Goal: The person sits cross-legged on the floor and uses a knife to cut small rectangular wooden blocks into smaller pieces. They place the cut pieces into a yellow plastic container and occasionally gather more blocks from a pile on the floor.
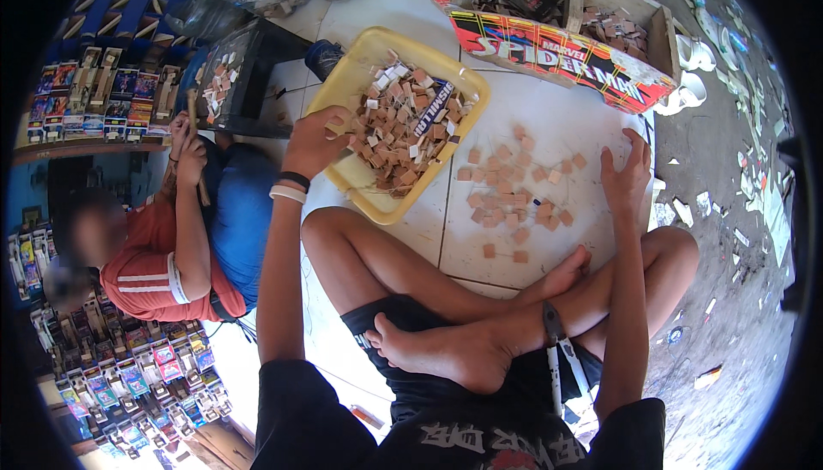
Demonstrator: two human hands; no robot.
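My left hand point(317, 140) is over the left rim of a yellow plastic tray point(364, 200), its fingers curled as in a pinch. Whatever may be between those fingertips is too small to make out. A heap of small brown square pieces point(399, 131), some with white sides, fills the tray, and a dark printed strip point(435, 113) lies on it. To the right, more loose brown squares point(506, 200) are scattered on the white tiles, some with thin strands between them. Beyond their right side my right hand point(628, 174) is raised, open, its thumb and fingers apart.
Pliers with white handles point(555, 376) rest on my crossed legs. A colourful printed box point(549, 50) with pieces inside stands at the back right. At left, another person point(176, 256) sits by a black container point(236, 84). Litter covers the grey ground point(720, 256) at right.
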